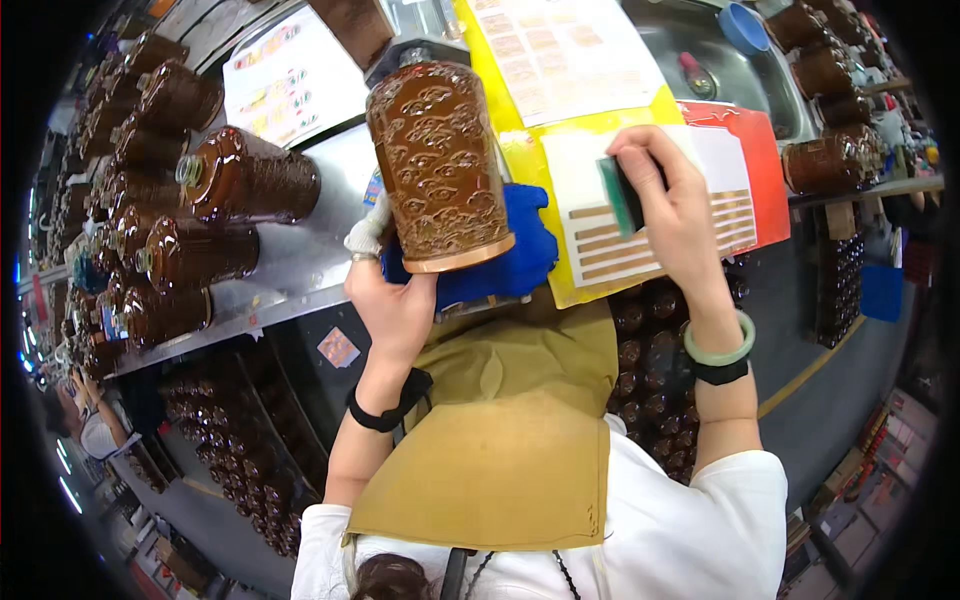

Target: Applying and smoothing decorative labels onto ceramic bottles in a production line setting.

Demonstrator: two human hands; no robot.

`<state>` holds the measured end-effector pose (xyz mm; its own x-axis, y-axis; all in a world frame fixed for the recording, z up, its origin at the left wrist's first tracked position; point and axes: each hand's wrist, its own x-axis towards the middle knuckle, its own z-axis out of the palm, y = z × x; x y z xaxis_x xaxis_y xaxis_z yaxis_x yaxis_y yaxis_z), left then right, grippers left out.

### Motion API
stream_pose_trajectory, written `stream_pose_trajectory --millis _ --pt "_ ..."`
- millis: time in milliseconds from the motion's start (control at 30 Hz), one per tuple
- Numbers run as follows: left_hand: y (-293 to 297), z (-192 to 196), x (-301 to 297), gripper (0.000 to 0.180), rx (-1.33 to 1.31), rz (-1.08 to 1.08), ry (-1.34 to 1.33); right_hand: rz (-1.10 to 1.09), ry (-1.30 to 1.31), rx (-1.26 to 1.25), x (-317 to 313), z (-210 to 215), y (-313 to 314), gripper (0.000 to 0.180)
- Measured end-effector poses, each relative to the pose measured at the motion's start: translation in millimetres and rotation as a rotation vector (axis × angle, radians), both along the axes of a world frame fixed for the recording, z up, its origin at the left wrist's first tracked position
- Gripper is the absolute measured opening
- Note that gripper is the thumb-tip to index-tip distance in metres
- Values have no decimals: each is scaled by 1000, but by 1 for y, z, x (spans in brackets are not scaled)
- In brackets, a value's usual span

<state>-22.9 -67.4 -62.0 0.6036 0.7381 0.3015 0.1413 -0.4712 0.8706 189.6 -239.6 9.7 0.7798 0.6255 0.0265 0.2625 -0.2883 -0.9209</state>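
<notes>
Left grip (390, 312) holds the lower end of a glossy brown embossed glass bottle (440, 165) over a bright blue stand (530, 235); right grip (680, 205) pinches a flat green-and-black pad (622, 197) above a white sheet (575, 175) with brown strips (612, 252)

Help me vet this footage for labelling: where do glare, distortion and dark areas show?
Head view, middle: bright highlights speckle the embossed brown bottle at the left hand; head view, left: glare also streaks the glossy brown bottles; head view, left rim: fisheye distortion tips a co-worker sideways; head view, corners: black.
</notes>
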Motion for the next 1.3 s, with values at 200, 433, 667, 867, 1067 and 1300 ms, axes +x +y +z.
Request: stream_pose_trajectory --millis 200,433,667,867,1067,1300 --pt "2 0 1 57 -22 -72 58 222 38 58 -29 2 11 30" --pt "-1 -2 3 59 -63 -77 45 179 326 74 -71 -11 39 32" --pt "0 -3 0 59 -42 -81 44 249 455 101 -67 -13 37 33" --pt "-2 -3 2 59 -49 -60 45 302 598 147 -56 -12 32 35" --pt "-1 -5 3 59 -55 -74 28 313 477 55 -55 -8 28 38" --pt "-9 12 6 62 -136 23 -67 365 147 -33 -3 -3 14 18"
